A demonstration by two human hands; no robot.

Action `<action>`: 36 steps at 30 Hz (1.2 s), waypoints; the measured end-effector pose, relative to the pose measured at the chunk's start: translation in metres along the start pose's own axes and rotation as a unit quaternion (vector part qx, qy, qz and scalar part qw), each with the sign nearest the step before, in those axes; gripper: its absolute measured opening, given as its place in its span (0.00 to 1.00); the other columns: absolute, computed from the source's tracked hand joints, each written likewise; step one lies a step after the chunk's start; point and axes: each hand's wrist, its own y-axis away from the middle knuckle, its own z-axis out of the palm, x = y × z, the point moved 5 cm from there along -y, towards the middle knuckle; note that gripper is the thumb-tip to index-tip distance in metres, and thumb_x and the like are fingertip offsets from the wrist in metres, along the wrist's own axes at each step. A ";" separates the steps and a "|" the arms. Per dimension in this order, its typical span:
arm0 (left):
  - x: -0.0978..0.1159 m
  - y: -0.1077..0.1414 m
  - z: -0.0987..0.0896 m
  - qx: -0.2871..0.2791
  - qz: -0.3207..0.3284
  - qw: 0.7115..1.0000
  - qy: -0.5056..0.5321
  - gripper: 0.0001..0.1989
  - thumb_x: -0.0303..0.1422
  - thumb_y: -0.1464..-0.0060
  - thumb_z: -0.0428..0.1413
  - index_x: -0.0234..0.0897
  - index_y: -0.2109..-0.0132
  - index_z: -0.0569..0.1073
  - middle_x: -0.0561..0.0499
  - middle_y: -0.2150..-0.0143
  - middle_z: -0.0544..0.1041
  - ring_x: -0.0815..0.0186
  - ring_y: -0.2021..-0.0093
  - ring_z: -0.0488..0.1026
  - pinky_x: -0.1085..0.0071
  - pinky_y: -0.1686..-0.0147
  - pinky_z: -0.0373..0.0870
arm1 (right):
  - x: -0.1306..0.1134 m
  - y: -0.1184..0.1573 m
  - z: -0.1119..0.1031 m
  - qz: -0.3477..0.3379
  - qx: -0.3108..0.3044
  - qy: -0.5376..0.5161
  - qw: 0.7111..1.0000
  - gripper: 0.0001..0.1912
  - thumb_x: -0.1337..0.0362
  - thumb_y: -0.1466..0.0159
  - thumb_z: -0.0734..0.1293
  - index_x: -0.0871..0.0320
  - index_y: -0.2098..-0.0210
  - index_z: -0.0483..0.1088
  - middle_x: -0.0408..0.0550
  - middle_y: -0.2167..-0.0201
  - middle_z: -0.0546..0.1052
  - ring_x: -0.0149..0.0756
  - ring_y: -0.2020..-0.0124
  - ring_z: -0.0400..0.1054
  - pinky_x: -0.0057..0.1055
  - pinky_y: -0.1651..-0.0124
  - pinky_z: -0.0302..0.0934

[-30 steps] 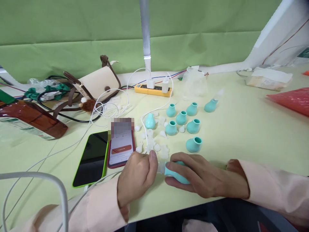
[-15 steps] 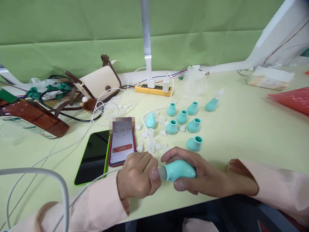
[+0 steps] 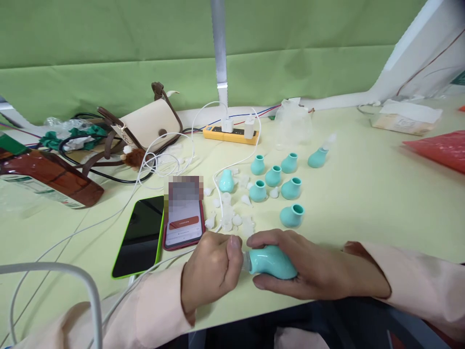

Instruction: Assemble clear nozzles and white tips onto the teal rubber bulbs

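Near the table's front edge, my right hand (image 3: 308, 266) is wrapped round a glossy teal bulb (image 3: 273, 261), whose neck points left. A clear, translucent piece (image 3: 246, 261) sits at that neck, and my left hand (image 3: 214, 266) is closed in a fist round its far end, which the fingers hide. Beyond my hands stand several teal bulbs with open necks, one of them (image 3: 292, 215) nearest my right hand. Small translucent parts (image 3: 227, 213) lie scattered beside them. Farther right, another bulb (image 3: 317, 158) has a clear tip on it.
Two phones, one green-edged (image 3: 140, 237) and one red-edged (image 3: 184, 213), lie at the left. White cables run past them to a yellow power strip (image 3: 232, 135). A cream bag (image 3: 148, 123), a brown bottle (image 3: 51, 177), a tissue pack (image 3: 407, 118) and a red bag (image 3: 439, 150) surround the area.
My left hand has turned slightly, its thumb now higher and over the fist. The held bulb has tilted a little, and my right fingers lie closer along it.
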 end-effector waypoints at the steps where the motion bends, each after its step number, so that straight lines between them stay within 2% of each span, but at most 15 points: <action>1: -0.001 0.000 0.001 -0.009 -0.022 1.000 -0.001 0.19 0.23 0.44 0.35 0.39 0.82 0.55 0.58 0.88 0.53 0.71 0.88 0.54 0.73 0.85 0.53 | -0.001 0.000 0.000 -0.016 0.006 0.028 0.999 0.17 0.60 0.40 0.58 0.58 0.53 0.51 0.46 0.67 0.71 0.30 0.72 0.66 0.26 0.71 0.61; 3: -0.005 0.001 0.003 -0.024 -0.076 0.997 -0.015 0.21 0.24 0.44 0.35 0.38 0.83 0.56 0.58 0.88 0.54 0.71 0.87 0.54 0.73 0.84 0.55 | -0.003 -0.001 0.000 -0.060 0.024 0.080 0.995 0.16 0.60 0.38 0.56 0.60 0.53 0.50 0.47 0.68 0.71 0.31 0.72 0.67 0.26 0.73 0.61; 6: -0.013 0.003 0.004 -0.011 -0.149 0.987 -0.051 0.21 0.28 0.43 0.36 0.38 0.82 0.59 0.56 0.87 0.57 0.70 0.85 0.58 0.73 0.83 0.59 | -0.009 -0.002 0.001 -0.129 0.047 0.174 0.975 0.14 0.64 0.38 0.55 0.63 0.54 0.52 0.48 0.71 0.71 0.32 0.74 0.67 0.27 0.77 0.59; 9: -0.015 0.004 0.004 0.020 -0.136 0.989 -0.062 0.19 0.31 0.42 0.36 0.37 0.77 0.63 0.55 0.84 0.62 0.68 0.83 0.62 0.73 0.83 0.62 | -0.012 -0.001 0.007 -0.173 0.053 0.256 0.950 0.13 0.67 0.39 0.57 0.65 0.55 0.55 0.49 0.75 0.71 0.35 0.75 0.68 0.27 0.81 0.57; 12: -0.014 0.003 0.006 0.015 -0.114 0.990 -0.076 0.20 0.30 0.42 0.35 0.36 0.76 0.65 0.54 0.85 0.63 0.68 0.84 0.62 0.73 0.84 0.61 | -0.011 0.001 0.010 -0.143 0.085 0.270 0.949 0.12 0.67 0.40 0.58 0.65 0.58 0.57 0.49 0.75 0.71 0.36 0.75 0.69 0.28 0.81 0.59; 15: -0.011 -0.001 0.007 -0.030 -0.097 0.992 -0.071 0.23 0.26 0.42 0.34 0.36 0.82 0.61 0.56 0.89 0.58 0.70 0.88 0.57 0.73 0.86 0.58 | -0.006 0.003 0.010 -0.057 0.120 0.196 0.972 0.13 0.64 0.39 0.57 0.65 0.56 0.55 0.51 0.69 0.72 0.34 0.72 0.69 0.28 0.75 0.63; 18: -0.002 -0.004 0.001 -0.008 -0.007 0.996 -0.085 0.23 0.23 0.44 0.34 0.36 0.84 0.60 0.55 0.90 0.59 0.71 0.89 0.56 0.74 0.86 0.56 | 0.002 0.002 0.011 0.025 0.096 0.071 0.993 0.18 0.63 0.41 0.59 0.62 0.54 0.52 0.52 0.63 0.71 0.33 0.67 0.68 0.28 0.67 0.64; 21: 0.007 0.000 -0.003 0.031 0.098 0.988 -0.119 0.22 0.23 0.45 0.36 0.36 0.83 0.61 0.54 0.89 0.61 0.71 0.89 0.56 0.73 0.88 0.53 | 0.008 -0.002 0.013 0.079 0.013 -0.056 0.995 0.21 0.62 0.47 0.65 0.59 0.56 0.55 0.47 0.65 0.71 0.31 0.68 0.67 0.26 0.67 0.63; 23: 0.013 0.004 -0.003 0.043 0.138 0.982 -0.123 0.20 0.27 0.45 0.38 0.37 0.83 0.61 0.53 0.89 0.61 0.70 0.88 0.56 0.72 0.87 0.52 | 0.008 -0.003 0.018 0.088 -0.076 -0.121 0.986 0.13 0.63 0.47 0.65 0.58 0.64 0.60 0.42 0.72 0.70 0.28 0.73 0.65 0.23 0.72 0.61; 25: 0.018 0.007 -0.005 0.063 0.139 0.985 -0.080 0.18 0.33 0.44 0.41 0.37 0.81 0.61 0.54 0.88 0.61 0.70 0.86 0.57 0.73 0.86 0.52 | 0.006 -0.003 0.019 0.067 -0.112 -0.155 0.979 0.07 0.62 0.45 0.63 0.59 0.72 0.60 0.40 0.77 0.67 0.26 0.76 0.61 0.22 0.74 0.58; 28: 0.022 0.010 -0.010 0.096 0.085 0.990 0.050 0.12 0.40 0.48 0.46 0.35 0.70 0.64 0.56 0.83 0.62 0.73 0.84 0.58 0.76 0.85 0.54 | 0.007 0.001 0.014 0.008 -0.047 -0.191 0.980 0.09 0.60 0.43 0.61 0.59 0.68 0.57 0.42 0.75 0.64 0.26 0.75 0.57 0.24 0.73 0.56; 29: 0.021 0.010 -0.010 0.104 0.058 0.989 0.083 0.10 0.39 0.48 0.48 0.35 0.68 0.64 0.57 0.82 0.62 0.73 0.83 0.59 0.77 0.84 0.55 | 0.008 0.003 0.012 -0.009 -0.019 -0.204 0.979 0.11 0.60 0.43 0.61 0.59 0.65 0.56 0.43 0.73 0.64 0.27 0.74 0.57 0.25 0.71 0.57; 31: 0.018 0.011 -0.009 0.118 0.027 0.987 0.109 0.04 0.31 0.49 0.49 0.36 0.68 0.63 0.57 0.82 0.61 0.74 0.83 0.59 0.77 0.83 0.56 | 0.012 0.006 0.008 -0.030 0.030 -0.224 0.974 0.12 0.61 0.41 0.58 0.58 0.61 0.53 0.46 0.70 0.62 0.30 0.70 0.57 0.29 0.67 0.58; 33: 0.016 0.011 -0.005 0.113 0.061 0.989 0.070 0.05 0.24 0.52 0.49 0.36 0.73 0.62 0.57 0.83 0.61 0.74 0.84 0.58 0.76 0.83 0.55 | 0.016 0.009 0.001 -0.041 0.090 -0.241 0.966 0.12 0.61 0.40 0.54 0.57 0.57 0.51 0.49 0.66 0.60 0.34 0.65 0.57 0.35 0.62 0.57; 36: 0.014 0.013 0.001 0.110 0.175 0.973 -0.098 0.03 0.23 0.57 0.54 0.34 0.74 0.66 0.51 0.80 0.69 0.68 0.80 0.63 0.73 0.82 0.58 | 0.021 0.011 -0.010 -0.032 0.162 -0.243 0.956 0.12 0.63 0.38 0.51 0.56 0.54 0.51 0.50 0.61 0.59 0.38 0.59 0.56 0.39 0.57 0.55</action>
